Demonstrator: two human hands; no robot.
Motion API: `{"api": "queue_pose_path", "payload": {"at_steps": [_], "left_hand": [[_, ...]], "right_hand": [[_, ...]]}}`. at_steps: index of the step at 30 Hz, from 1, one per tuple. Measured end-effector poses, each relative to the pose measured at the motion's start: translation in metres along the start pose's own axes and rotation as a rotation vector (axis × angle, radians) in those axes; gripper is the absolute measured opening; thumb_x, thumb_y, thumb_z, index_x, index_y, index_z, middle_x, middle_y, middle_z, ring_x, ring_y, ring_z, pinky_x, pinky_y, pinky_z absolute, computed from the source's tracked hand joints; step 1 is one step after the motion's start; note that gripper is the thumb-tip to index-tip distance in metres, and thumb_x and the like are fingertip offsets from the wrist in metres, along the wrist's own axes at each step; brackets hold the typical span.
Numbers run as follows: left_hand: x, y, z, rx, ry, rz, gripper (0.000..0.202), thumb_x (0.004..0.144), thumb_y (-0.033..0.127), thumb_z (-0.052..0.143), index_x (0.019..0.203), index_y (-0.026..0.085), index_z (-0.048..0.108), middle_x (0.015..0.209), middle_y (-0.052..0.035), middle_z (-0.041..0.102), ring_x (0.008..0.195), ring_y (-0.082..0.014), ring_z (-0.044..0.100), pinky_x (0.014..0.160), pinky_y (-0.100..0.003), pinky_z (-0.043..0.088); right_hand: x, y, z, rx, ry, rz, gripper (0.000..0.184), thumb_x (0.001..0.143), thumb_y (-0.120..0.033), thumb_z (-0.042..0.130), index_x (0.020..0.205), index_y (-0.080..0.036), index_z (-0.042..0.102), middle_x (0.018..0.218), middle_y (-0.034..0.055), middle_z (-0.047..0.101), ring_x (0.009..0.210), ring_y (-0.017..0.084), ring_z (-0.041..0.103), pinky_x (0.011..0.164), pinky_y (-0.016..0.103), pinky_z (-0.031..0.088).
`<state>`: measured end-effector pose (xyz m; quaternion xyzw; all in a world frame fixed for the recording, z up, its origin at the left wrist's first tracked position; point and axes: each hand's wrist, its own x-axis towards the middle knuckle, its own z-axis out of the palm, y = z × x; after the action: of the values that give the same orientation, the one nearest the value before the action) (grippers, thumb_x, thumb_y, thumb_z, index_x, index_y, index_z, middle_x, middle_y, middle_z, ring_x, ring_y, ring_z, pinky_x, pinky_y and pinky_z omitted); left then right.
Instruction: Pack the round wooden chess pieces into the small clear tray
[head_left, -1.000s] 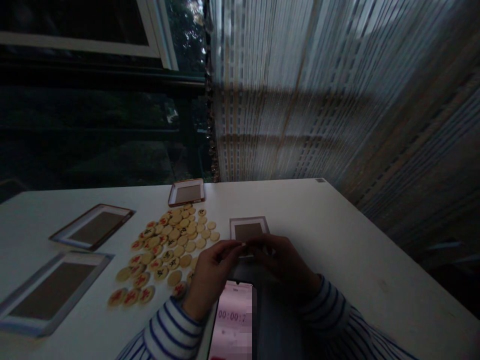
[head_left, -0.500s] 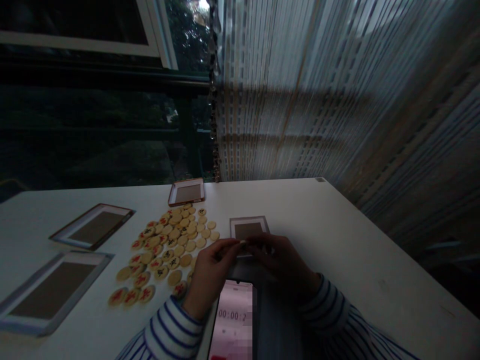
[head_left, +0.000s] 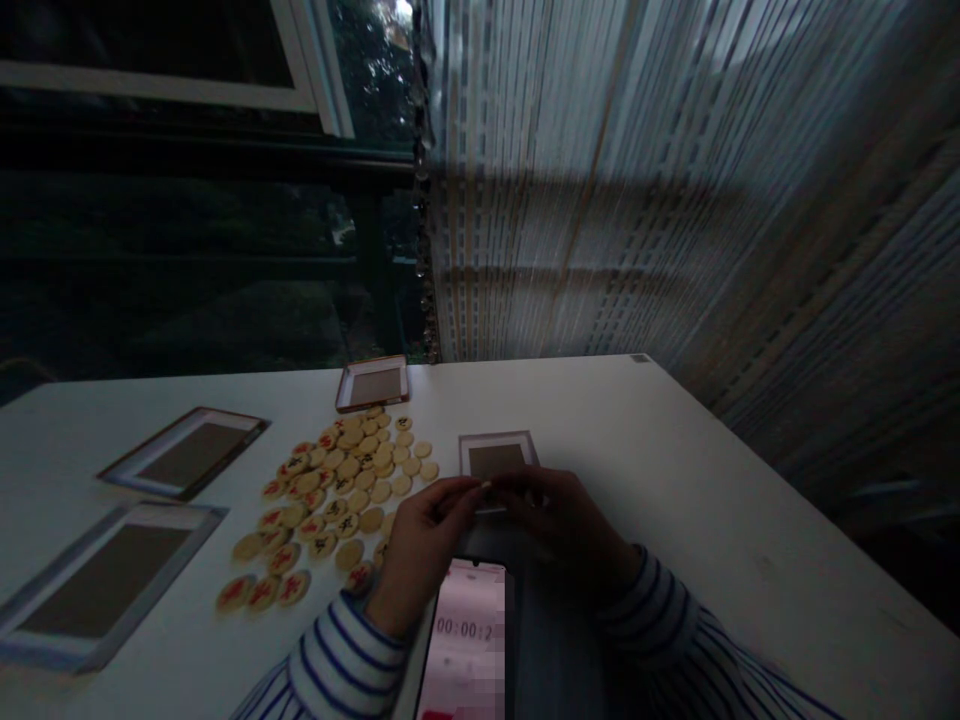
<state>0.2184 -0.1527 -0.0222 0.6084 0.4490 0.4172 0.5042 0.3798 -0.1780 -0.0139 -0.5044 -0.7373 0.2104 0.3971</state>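
Note:
My left hand (head_left: 427,530) and my right hand (head_left: 566,520) meet fingertip to fingertip above the phone. Both are closed in a pinch on a small pale Chinese chess piece (head_left: 487,485), mostly hidden by the fingers. Just behind the fingers lies a shallow clear-rimmed tray (head_left: 499,440), partly covered by my right hand. To the left of my left hand spreads a loose heap of round wooden Chinese chess pieces (head_left: 349,467), some with red characters, some with black, others blank side up.
A phone (head_left: 465,640) showing a timer lies below my hands. More shallow trays stand about the white table (head_left: 630,430): one at the back (head_left: 373,386), one at far left (head_left: 187,450), one at near left (head_left: 105,580). A bead curtain (head_left: 570,200) hangs behind.
Almost nothing differs. Both hands keep their pinch in the same place, and the pale piece between the fingertips shows at a slightly different angle.

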Motion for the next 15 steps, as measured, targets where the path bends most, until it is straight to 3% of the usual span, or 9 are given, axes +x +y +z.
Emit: {"api": "queue_pose_path", "payload": {"at_steps": [10,15], "left_hand": [[0.0,-0.0014,0.0004,-0.028,-0.013,-0.002,0.022,0.069,0.033,0.058,0.082,0.016,0.066,0.077,-0.0038,0.069,0.073,-0.0161,0.062,0.065,-0.023,0.049],[-0.0001,-0.0007,0.0006,-0.051,-0.014,-0.01,0.022,0.069,0.032,0.059,0.083,0.016,0.066,0.078,-0.0045,0.068,0.075,-0.0165,0.062,0.067,-0.024,0.049]], "right_hand": [[-0.0001,-0.0004,-0.0016,-0.028,0.019,-0.029,0.018,0.078,-0.023,0.051,0.093,-0.021,0.061,0.074,0.0003,0.064,0.06,0.008,0.053,0.056,0.022,0.042],[-0.001,-0.0019,-0.0025,-0.007,-0.03,-0.052,0.022,0.078,-0.023,0.052,0.099,-0.02,0.058,0.08,0.0017,0.062,0.068,0.01,0.054,0.06,0.023,0.043]]}}
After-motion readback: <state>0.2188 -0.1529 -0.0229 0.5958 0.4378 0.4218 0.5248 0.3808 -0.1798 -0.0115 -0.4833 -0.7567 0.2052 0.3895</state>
